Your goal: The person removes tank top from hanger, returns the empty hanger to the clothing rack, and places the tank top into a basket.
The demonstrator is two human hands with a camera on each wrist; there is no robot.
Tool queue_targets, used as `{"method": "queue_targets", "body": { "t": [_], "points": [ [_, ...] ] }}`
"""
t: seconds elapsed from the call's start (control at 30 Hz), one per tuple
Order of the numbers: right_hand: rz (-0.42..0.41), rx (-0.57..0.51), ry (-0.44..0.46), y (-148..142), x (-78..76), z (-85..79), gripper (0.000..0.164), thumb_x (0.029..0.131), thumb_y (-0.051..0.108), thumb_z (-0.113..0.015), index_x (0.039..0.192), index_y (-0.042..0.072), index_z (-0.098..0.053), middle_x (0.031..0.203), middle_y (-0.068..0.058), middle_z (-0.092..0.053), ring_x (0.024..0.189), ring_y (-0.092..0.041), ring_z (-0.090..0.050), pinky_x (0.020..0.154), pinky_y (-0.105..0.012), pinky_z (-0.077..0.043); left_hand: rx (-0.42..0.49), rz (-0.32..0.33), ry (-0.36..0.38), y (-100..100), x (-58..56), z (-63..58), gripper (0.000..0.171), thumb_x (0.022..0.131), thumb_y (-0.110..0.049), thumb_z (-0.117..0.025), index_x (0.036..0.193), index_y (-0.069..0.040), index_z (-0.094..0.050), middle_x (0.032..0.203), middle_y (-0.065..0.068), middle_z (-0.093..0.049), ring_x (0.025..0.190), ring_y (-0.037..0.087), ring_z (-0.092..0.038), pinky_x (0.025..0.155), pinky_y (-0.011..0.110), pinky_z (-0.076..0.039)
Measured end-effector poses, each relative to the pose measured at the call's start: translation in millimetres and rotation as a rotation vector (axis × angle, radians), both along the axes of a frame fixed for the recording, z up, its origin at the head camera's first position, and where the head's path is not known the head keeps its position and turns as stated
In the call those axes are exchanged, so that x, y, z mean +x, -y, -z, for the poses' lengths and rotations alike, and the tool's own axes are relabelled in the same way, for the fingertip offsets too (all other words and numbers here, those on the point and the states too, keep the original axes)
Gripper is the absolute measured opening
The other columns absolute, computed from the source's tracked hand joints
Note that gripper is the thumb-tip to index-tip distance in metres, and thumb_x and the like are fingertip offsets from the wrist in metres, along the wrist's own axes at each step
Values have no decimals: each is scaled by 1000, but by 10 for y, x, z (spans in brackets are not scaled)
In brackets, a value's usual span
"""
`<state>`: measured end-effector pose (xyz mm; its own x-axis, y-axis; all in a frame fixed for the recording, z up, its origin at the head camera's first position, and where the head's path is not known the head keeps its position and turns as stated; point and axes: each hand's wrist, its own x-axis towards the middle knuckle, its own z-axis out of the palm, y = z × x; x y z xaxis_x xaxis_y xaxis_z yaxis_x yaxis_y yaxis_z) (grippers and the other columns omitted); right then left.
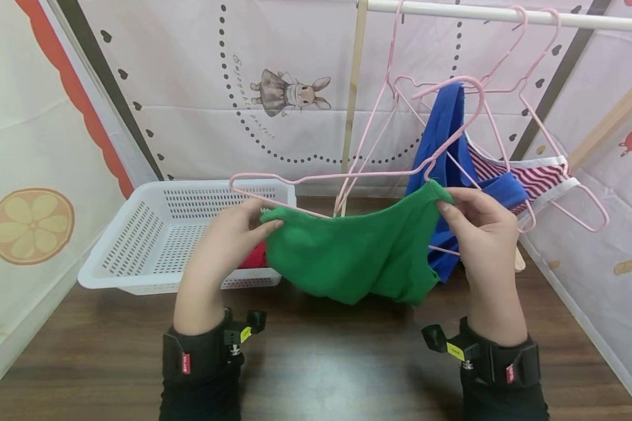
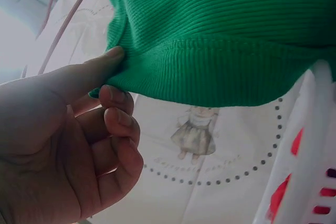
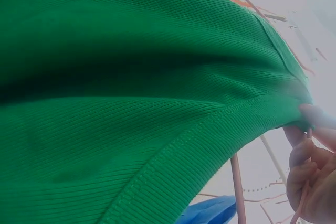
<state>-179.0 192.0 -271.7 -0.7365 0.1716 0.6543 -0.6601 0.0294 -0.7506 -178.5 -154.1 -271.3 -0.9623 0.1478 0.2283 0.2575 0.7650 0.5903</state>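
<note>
Head view: my two hands stretch a green garment [image 1: 353, 251] between them, before a pink hanger [image 1: 321, 177].

The garment is plain bright green, its fabric finely ribbed, with a stitched band along one edge in the left wrist view and a deep, shadowed fold across it in the right wrist view; its upper edge sags between my grips and the rest droops loosely above the counter [image 1: 337, 356]. My left hand [image 1: 218, 245] pinches its upper left corner between thumb and fingers, the other fingers curled in; my right hand [image 1: 487, 234] pinches the upper right corner, just beside the hanger. That hanger's left end sticks out above my left hand, just in front of the white basket [image 1: 102, 263], and a blue garment [image 1: 437, 140] hangs behind my right hand.
</note>
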Motion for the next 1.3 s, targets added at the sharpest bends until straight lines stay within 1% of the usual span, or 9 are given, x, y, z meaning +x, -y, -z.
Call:
{"method": "queue_targets", "body": {
  "t": [0.23, 0.37, 0.53, 0.7, 0.83, 0.93, 1.03, 1.17, 1.3],
  "points": [
    [88, 171, 8, 47, -16, 13, 14, 90, -1, -67, 102, -3, -72, 74, -4, -59, 64, -15, -47, 55, -19, -39, -30, 46, 35, -68, -67, 52, 44, 94, -26, -66, 135, -15, -53, 86, 7, -62, 74, 24, -55, 61, 35, -47],
    [142, 267, 13, 67, -37, 24, 14, 91, 2, -66, 103, -4, -71, 74, -3, -58, 61, -14, -45, 52, -19, -37, -5, 28, 58, -29, -102, 65, 42, 93, -28, -66, 132, -17, -55, 88, 6, -63, 78, 24, -57, 65, 35, -49],
    [159, 296, 22, 63, -72, 37, 14, 92, 4, -66, 103, -3, -71, 74, -3, -58, 60, -14, -44, 51, -19, -36, 54, 7, 42, 91, -130, 86, 43, 93, -29, -67, 132, -16, -53, 88, 7, -62, 81, 24, -57, 68, 37, -48],
    [170, 311, 31, 52, -78, 42, 14, 92, 4, -66, 103, -3, -71, 71, -4, -54, 58, -14, -43, 49, -20, -34, 139, -85, -34, 185, -80, 60, 76, 84, -27, -77, 147, -20, -35, 105, 10, -63, 95, 27, -60, 76, 45, -52],
    [165, 328, 52, 58, -69, 45, 14, 92, 6, -66, 103, 0, -72, 70, -1, -55, 60, -13, -45, 50, -20, -36, 92, -125, -154, 179, -43, 16, 95, 76, -30, -84, 152, -26, -27, 130, 10, -54, 114, 30, -53, 85, 54, -50],
    [152, 338, 61, 72, -57, 41, 14, 92, 7, -67, 103, 1, -73, 73, 2, -59, 62, -13, -48, 52, -20, -38, 7, -71, -294, 144, -27, 9, 83, 75, -27, -86, 146, -22, -43, 135, 8, -54, 122, 30, -49, 96, 55, -43],
    [140, 349, 57, 83, -47, 38, 13, 92, 6, -66, 103, 1, -73, 74, 2, -60, 63, -13, -48, 52, -19, -38, -91, -7, -475, 100, -15, 25, 66, 74, -24, -87, 133, -13, -59, 127, 8, -62, 120, 29, -54, 99, 51, -43],
    [133, 365, 56, 88, -40, 41, 13, 92, 6, -66, 103, 1, -73, 75, 1, -60, 64, -14, -47, 53, -19, -38, -164, 27, -677, 53, -13, 49, 46, 74, -23, -87, 112, -5, -69, 104, 11, -71, 99, 28, -66, 83, 43, -53],
    [116, 380, 56, 87, -36, 44, 13, 92, 5, -66, 103, 2, -73, 77, 1, -61, 66, -14, -50, 57, -18, -42, -209, 18, -781, 34, -10, 56, 32, 74, -25, -86, 91, -4, -69, 78, 10, -69, 68, 26, -66, 56, 33, -50]
  ]
}}
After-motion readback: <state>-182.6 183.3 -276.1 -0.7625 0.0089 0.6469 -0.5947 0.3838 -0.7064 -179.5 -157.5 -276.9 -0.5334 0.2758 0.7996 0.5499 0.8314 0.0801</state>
